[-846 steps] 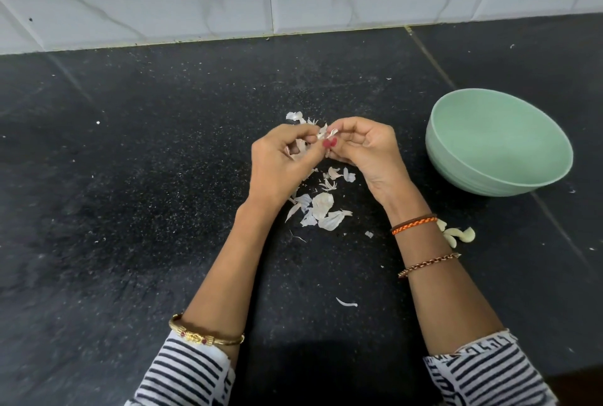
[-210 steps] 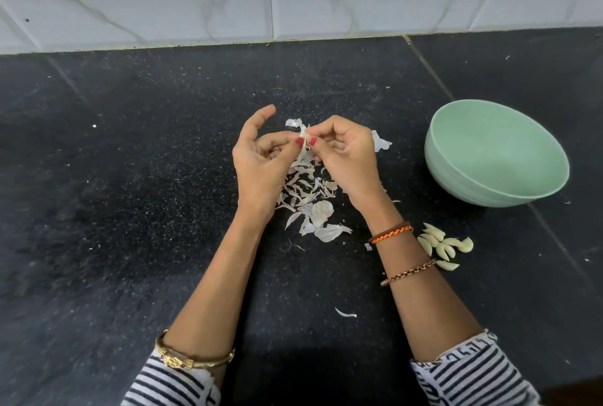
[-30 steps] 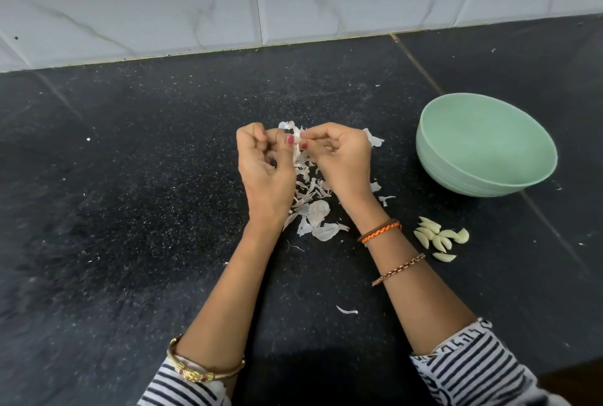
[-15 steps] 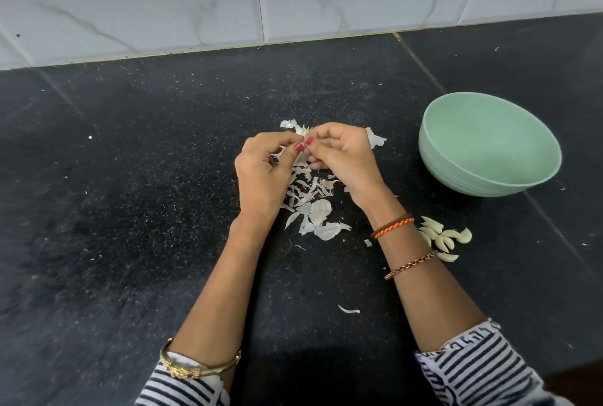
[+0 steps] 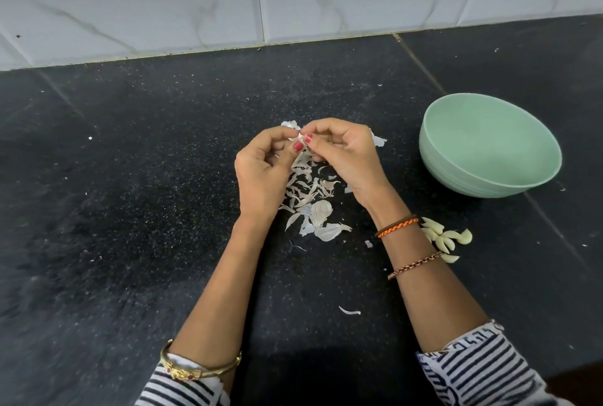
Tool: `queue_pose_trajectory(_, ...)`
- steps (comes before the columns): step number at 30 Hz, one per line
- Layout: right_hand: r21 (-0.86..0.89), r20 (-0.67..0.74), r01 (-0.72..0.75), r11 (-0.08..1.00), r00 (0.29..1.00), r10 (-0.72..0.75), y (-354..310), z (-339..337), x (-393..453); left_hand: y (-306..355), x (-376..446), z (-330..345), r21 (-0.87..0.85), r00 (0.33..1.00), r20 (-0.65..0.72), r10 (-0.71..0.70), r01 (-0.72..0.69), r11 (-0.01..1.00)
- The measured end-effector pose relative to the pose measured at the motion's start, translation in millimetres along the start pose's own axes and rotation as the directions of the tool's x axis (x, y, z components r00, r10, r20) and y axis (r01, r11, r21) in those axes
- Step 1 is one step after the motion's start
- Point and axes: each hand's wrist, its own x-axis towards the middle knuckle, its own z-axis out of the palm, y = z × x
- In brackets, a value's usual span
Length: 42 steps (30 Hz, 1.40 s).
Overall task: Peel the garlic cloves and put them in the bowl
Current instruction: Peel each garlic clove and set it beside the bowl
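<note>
Head view: both hands meet at centre of the dark surface. Left hand and right hand each pinch the same garlic clove w/ thumb and fingertips, grip pressed tight on it, probably so the nails can pick the skin off. Clove mostly hidden, only a pale bit shows. Held right over the skin scraps, so peelings likely drop onto one heap at 6 o'clock of the hands. Peeled cloves lie in a cluster at 4 o'clock, just beside the right wrist, not yet in the green bowl at 3 o'clock; bowl interior looks bare. Bowl sits on the right-hand side, prob. for an easy reach.
</note>
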Motion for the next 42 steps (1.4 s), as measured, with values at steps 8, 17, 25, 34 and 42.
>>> queue_pose_trajectory(8, 0.033, 0.035, -0.041, 0.999, 0.999, 0.039, 1, 4, 0, 0, 1, 1, -0.276, 0.993, -0.01, -0.118, 0.11, 0.955)
queue_pose_trajectory(17, 0.128, 0.106, -0.103, 0.986, 0.99, 0.089, 1, 3, 0, 2, -1, 10, -0.257, 0.99, -0.092, -0.103, 0.076, 0.963)
queue_pose_trajectory(25, 0.149, 0.238, -0.184, 0.972, 0.96, 0.146, -9, -9, -1, 1, -6, 17, -0.195, 0.992, -0.125, 0.027, -0.052, 0.979)
queue_pose_trajectory(34, 0.086, 0.072, -0.137, 0.987, 0.989, 0.131, -6, -14, 0, 2, -3, 6, -0.026, 0.994, -0.068, -0.087, 0.086, 0.996)
queue_pose_trajectory(42, -0.121, 0.01, -0.034, 0.992, 0.999, 0.035, 2, -13, 3, 3, -2, 2, 0.118, 0.996, 0.085, -0.018, 0.008, 0.993)
